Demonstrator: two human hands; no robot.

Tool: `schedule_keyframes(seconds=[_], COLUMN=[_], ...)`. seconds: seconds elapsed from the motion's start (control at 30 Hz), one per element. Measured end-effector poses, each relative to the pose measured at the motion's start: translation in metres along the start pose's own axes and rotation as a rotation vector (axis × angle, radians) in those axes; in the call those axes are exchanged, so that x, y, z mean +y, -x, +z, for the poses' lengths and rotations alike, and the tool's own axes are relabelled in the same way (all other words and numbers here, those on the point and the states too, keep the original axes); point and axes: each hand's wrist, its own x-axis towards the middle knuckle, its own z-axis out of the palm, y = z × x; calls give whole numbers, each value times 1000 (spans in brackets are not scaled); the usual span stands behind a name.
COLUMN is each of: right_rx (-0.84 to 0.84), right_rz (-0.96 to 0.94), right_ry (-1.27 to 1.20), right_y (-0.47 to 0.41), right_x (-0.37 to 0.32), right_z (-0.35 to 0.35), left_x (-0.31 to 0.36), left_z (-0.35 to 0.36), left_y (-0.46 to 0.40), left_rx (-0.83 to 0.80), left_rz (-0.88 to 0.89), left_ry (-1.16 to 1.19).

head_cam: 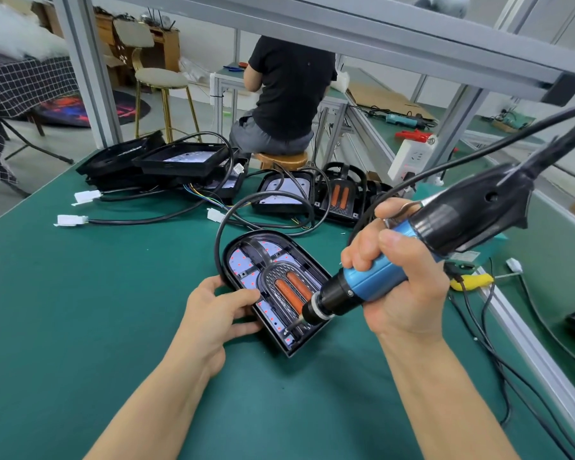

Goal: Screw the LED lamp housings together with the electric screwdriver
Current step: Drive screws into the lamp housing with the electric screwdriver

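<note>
Head view: electric screwdriver tip-down-left

Left hand steadying lamp housing on green mat, right hand gripping electric screwdriver

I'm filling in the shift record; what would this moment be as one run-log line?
left hand steadies lamp housing on green mat | right hand grips electric screwdriver | bit at housing's near end | step: screwing
</note>
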Motion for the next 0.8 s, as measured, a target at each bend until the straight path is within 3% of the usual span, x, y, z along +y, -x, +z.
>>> schedule_keyframes(seconds=[0.47,0.8], right_rx=[-152,-129], right_rz=[17,-3], right_ry=[22,79], right_y=[10,14], right_x=[0,-1], right_z=[7,15], left_x=[-7,-5], left_z=[11,11], left_y=[-14,-18], left_rx=[134,137], left_rz=[98,51], left_ry=[-152,-165])
